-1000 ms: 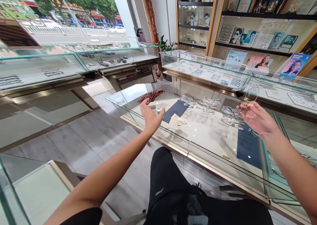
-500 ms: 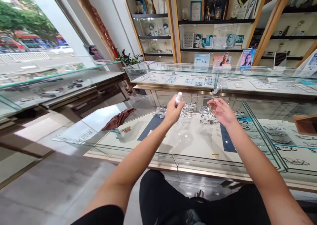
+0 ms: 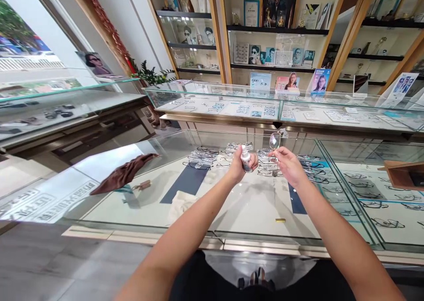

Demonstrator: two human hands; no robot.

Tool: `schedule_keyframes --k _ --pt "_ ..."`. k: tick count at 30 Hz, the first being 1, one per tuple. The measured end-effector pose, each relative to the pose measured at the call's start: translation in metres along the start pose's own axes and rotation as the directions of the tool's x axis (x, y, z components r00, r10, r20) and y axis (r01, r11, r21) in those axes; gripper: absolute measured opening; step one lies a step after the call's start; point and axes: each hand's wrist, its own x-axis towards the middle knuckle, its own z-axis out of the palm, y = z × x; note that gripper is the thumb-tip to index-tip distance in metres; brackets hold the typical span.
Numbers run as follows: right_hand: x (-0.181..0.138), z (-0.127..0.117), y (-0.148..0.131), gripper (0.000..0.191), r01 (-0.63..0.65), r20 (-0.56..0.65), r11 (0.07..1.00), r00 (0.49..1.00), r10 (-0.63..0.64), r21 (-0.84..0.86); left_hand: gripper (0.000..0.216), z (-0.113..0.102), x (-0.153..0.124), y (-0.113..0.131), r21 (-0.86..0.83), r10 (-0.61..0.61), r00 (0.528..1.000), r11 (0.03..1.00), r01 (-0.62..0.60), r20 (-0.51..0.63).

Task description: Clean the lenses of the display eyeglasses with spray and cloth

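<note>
My left hand point(image 3: 239, 166) is closed around a small spray bottle point(image 3: 245, 158) with a white top, held upright above the glass counter point(image 3: 232, 221). To its right, my right hand point(image 3: 289, 163) pinches a pair of thin-framed eyeglasses point(image 3: 274, 141). One clear lens stands up above the fingertips; the rest of the frame is hard to make out. The bottle and the eyeglasses are apart. Beneath both hands, several eyeglasses point(image 3: 202, 158) lie in rows inside the counter.
A brown cloth point(image 3: 124, 173) lies on the counter at left, and a whitish cloth point(image 3: 181, 205) is near my left forearm. A wooden box point(image 3: 402, 173) stands at right. Another glass showcase point(image 3: 215, 108) and shelves point(image 3: 281, 29) are behind.
The view has shifted, showing more of the counter's left part. My left hand has turned the bottle so more of its body shows. The eyeglasses' lens has turned toward me.
</note>
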Motion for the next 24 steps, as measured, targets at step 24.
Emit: schedule_keyframes --k 24 --pt "-0.012 0.014 0.007 0.033 0.075 -0.031 0.978 0.996 -0.083 -0.193 0.088 0.000 -0.002 0.008 -0.190 -0.202 0.977 0.964 0.185 -0.075"
